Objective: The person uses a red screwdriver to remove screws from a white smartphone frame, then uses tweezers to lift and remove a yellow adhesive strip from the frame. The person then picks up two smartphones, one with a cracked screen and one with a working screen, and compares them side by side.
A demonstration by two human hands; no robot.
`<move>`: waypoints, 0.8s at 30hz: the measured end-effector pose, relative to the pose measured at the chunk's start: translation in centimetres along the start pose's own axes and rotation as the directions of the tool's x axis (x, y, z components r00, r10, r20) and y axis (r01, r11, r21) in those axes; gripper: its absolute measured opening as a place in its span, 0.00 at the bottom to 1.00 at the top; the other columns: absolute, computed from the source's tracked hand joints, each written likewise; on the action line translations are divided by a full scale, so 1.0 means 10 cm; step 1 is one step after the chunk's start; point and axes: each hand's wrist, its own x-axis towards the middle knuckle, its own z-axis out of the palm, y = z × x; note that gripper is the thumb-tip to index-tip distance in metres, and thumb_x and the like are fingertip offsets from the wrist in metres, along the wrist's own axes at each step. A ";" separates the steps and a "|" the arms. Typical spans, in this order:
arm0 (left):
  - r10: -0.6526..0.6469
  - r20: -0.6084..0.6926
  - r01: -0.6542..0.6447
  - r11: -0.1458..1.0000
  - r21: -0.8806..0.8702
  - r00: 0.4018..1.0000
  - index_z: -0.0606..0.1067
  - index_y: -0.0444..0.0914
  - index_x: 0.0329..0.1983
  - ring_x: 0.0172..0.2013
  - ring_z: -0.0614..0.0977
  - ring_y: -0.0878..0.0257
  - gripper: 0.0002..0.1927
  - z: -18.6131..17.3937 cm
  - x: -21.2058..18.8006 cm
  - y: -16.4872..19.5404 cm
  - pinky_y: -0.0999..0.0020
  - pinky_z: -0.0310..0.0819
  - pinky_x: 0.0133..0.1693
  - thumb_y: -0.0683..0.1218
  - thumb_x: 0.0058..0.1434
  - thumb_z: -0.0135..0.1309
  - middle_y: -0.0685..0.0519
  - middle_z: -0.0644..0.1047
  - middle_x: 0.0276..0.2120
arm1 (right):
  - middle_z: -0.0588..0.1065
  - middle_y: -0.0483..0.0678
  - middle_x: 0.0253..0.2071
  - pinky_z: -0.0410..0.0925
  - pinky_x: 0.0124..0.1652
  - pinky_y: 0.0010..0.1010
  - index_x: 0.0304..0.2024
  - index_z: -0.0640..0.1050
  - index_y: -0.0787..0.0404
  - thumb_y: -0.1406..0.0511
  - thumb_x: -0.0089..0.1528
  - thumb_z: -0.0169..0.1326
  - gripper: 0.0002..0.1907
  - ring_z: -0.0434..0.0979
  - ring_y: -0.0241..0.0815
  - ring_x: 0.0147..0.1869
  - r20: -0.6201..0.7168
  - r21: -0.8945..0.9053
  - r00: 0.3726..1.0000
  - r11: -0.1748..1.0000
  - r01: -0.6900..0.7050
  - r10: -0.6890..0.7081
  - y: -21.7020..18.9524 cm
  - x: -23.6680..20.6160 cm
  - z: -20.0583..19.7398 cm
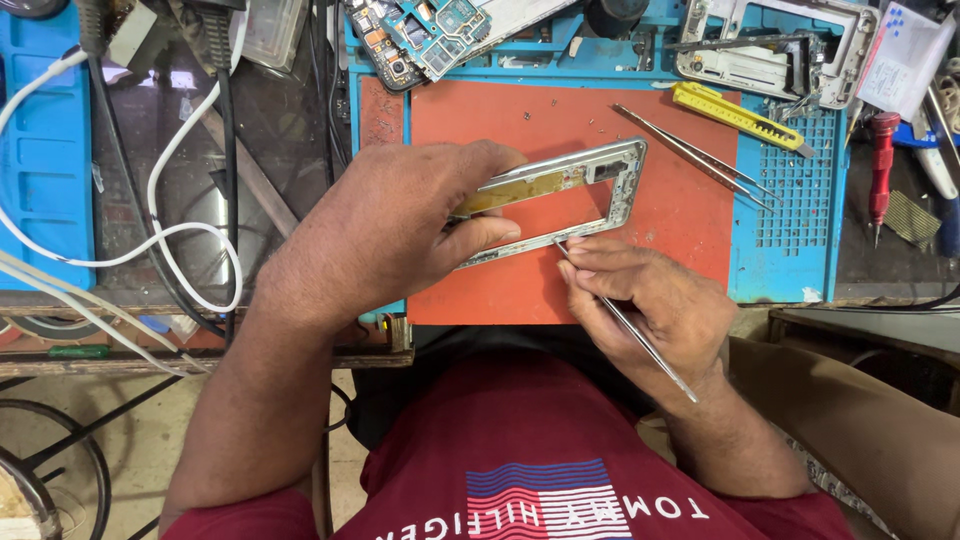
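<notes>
Your left hand (pixel 400 235) grips the silver phone frame (pixel 590 195) by its near end, fingers closed around the rail, tilting it up just above the orange mat (pixel 640 280); your right hand (pixel 655 300) pinches a thin metal probe (pixel 625 320), its tip touching the frame's lower rail; this looks like the prying or scraping stage along that edge; the next move likely calls for a steady left grip and light, controlled pressure at the tip, so it does not slip; beyond the mat's far right corner lie tweezers (pixel 700 155) and a yellow utility knife (pixel 735 115) on the table.
</notes>
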 end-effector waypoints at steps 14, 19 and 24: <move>0.036 0.013 -0.037 0.993 0.116 0.999 0.71 0.34 0.51 0.34 0.82 0.44 0.38 -0.06 0.04 0.06 0.52 0.74 0.32 0.62 0.47 0.71 0.45 0.79 0.31 | 0.81 0.52 0.41 0.80 0.47 0.30 0.36 0.77 0.64 0.77 0.58 0.69 0.12 0.86 0.45 0.50 -0.006 -0.021 0.998 0.998 0.055 -0.055 0.03 -0.01 0.01; -0.034 0.151 -0.008 0.964 0.268 0.988 0.70 0.35 0.42 0.33 0.82 0.44 0.35 -0.08 0.19 0.19 0.48 0.71 0.29 0.60 0.43 0.74 0.46 0.79 0.27 | 0.81 0.52 0.42 0.80 0.48 0.30 0.35 0.77 0.64 0.77 0.58 0.69 0.12 0.86 0.45 0.50 -0.007 -0.042 0.999 0.998 0.043 -0.044 0.02 -0.02 0.02; -0.075 0.257 0.055 0.995 0.086 0.963 0.72 0.34 0.41 0.33 0.84 0.47 0.26 -0.08 0.44 0.18 0.50 0.75 0.31 0.49 0.46 0.72 0.48 0.81 0.25 | 0.81 0.52 0.42 0.80 0.49 0.30 0.35 0.77 0.64 0.77 0.58 0.69 0.12 0.86 0.45 0.50 -0.032 0.002 0.999 1.000 0.020 -0.020 0.02 -0.02 0.03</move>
